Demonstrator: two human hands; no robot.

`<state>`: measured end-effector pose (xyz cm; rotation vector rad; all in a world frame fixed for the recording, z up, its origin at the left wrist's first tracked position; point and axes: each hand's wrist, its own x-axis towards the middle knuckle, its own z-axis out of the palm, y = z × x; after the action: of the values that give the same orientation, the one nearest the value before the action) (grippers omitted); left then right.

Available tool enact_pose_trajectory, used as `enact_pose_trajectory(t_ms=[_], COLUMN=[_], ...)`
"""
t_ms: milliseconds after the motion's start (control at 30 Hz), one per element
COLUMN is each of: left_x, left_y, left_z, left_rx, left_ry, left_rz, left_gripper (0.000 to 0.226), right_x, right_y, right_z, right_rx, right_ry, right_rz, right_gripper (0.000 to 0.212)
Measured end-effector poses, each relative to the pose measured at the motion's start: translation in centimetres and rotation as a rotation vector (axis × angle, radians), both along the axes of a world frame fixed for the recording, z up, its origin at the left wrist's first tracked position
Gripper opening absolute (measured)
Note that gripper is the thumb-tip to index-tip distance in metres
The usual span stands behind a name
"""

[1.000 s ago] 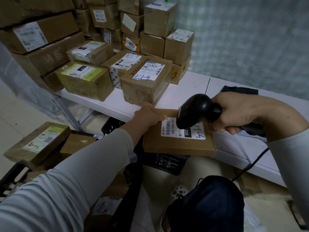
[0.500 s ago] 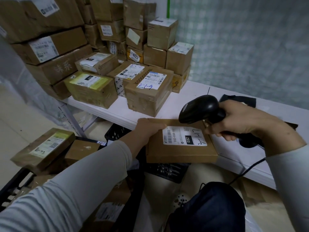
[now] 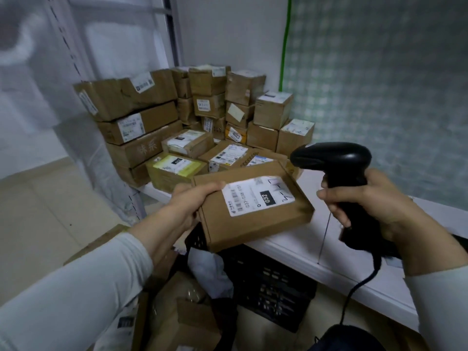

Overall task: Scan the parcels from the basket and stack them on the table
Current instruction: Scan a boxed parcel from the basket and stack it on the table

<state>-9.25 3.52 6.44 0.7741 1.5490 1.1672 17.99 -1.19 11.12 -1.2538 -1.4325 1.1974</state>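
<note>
My left hand (image 3: 192, 201) grips the left edge of a flat brown parcel (image 3: 250, 224) with a white label marked 032, holding it tilted in the air above the table's front edge. My right hand (image 3: 367, 201) is closed around the handle of a black barcode scanner (image 3: 336, 160), upright to the right of the parcel, its head pointing left over the parcel's far corner. A stack of brown parcels (image 3: 177, 138) fills the far left end of the white table (image 3: 316, 239). The black basket (image 3: 266, 282) sits under the table edge, with more parcels (image 3: 182, 312) in front of it.
A metal shelf upright (image 3: 83, 102) wrapped in clear plastic stands on the left. The scanner's black cable (image 3: 354, 295) hangs down over the table front. A tiled wall (image 3: 379, 84) backs the table. A yellow-labelled box (image 3: 174, 171) sits nearest the table's front edge.
My left hand has lifted the 032 parcel off the table edge and tilted it. The scanner has swung up and away to the right of the label. The view has tipped upward.
</note>
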Motion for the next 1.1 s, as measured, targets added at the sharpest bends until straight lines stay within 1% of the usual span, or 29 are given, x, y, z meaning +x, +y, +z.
enact_pose_trajectory(t_ms=[133,267,367,467,600,700,767,867,1000,1100], left_x=[-2.9,-5.4,-5.7,-5.5,-5.0,-4.7,-5.0,-6.0,-8.8,-11.5], left_y=[2.3,6.1,9.3,12.6,16.4,17.9,18.8,18.8,18.5,19.0], left_z=[1.2,1.0,1.1,0.9,0.2,-0.6,-1.5,-2.0,-1.1,-0.1], left_rx=[0.08,0.114,0.126,0.122,0.067,0.015,-0.007,0.031,0.117,0.123], left_ry=[-0.085,-0.159,-0.211,-0.216,-0.227,-0.225,-0.23,-0.265,-0.286,-0.293], left_rz=[0.22,0.405,0.464,0.486,0.464,0.403,0.37,0.387,0.461,0.421], left_gripper=[0.036,0.054,0.062,0.067,0.058,0.036,0.033,0.028,0.037,0.024], right_x=[-1.4,-2.9,-3.7,-4.2,-4.6,-4.7,-4.8,-5.2,-6.0,-6.7], right_y=[1.4,3.1,4.5,5.7,7.4,8.5,9.0,9.6,10.1,10.1], right_z=[-0.8,-1.9,-2.8,-3.7,-4.9,-5.8,-6.2,-6.6,-6.8,-6.7], right_rx=[-0.04,-0.082,-0.105,-0.129,-0.173,-0.198,-0.21,-0.217,-0.233,-0.245], right_ry=[0.065,0.112,0.134,0.136,0.141,0.146,0.146,0.153,0.145,0.152], right_rz=[0.012,0.029,0.043,0.067,0.07,0.059,0.065,0.079,0.105,0.122], right_gripper=[0.013,0.01,0.012,0.013,0.011,0.01,0.01,0.011,0.019,0.015])
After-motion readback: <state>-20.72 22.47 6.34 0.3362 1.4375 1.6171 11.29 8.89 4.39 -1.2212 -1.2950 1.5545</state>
